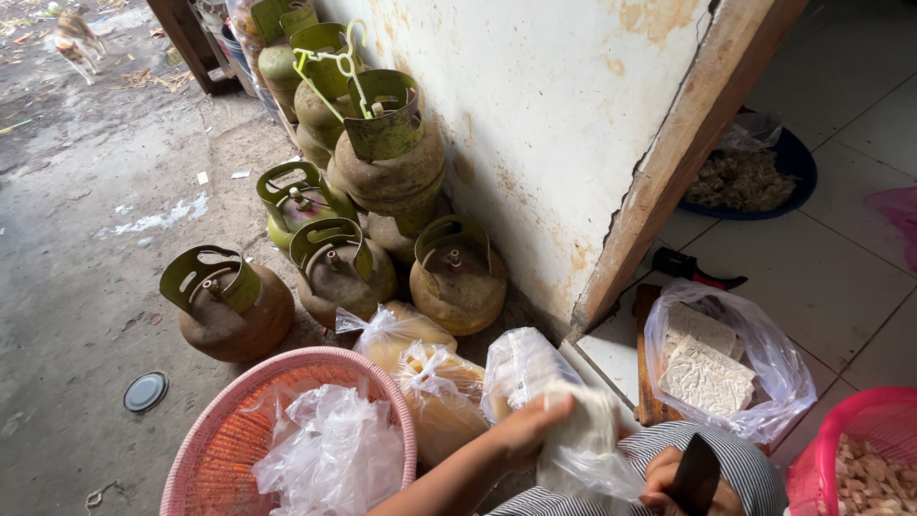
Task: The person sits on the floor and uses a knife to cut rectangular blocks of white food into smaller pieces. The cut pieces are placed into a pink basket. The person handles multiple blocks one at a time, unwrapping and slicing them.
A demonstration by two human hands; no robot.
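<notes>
Two hands show at the bottom edge of the view. The left hand [528, 427] is pinching a thin clear plastic bag [583, 449] and pulling it open. The right hand [680, 483] is closed tight around the dark blade of a knife [696, 473], low down over a striped cloth [735, 459]. On the bare ground by the stained white wall [535, 105] stand at least eight rusty green gas bottles [334, 268]; some are stacked on others, and more may hide behind. A pale green plastic hanger [334, 62] sits on top of the pile. One round pink woven basket [229, 440] holds crumpled clear bags [330, 454]. Just beside it lie three tied bags of yellow-brown food [439, 392]. On the white tile floor [831, 268], one brown wooden board [648, 382] carries a clear bag with two pale flat blocks [707, 368]. One red basket of small cut pieces [864, 468] is at the bottom right corner. One blue bowl of brown scraps [750, 177] is by the wooden door post [688, 143]. One small round lid [145, 391] lies on the ground. A cat [76, 38] walks far off.
</notes>
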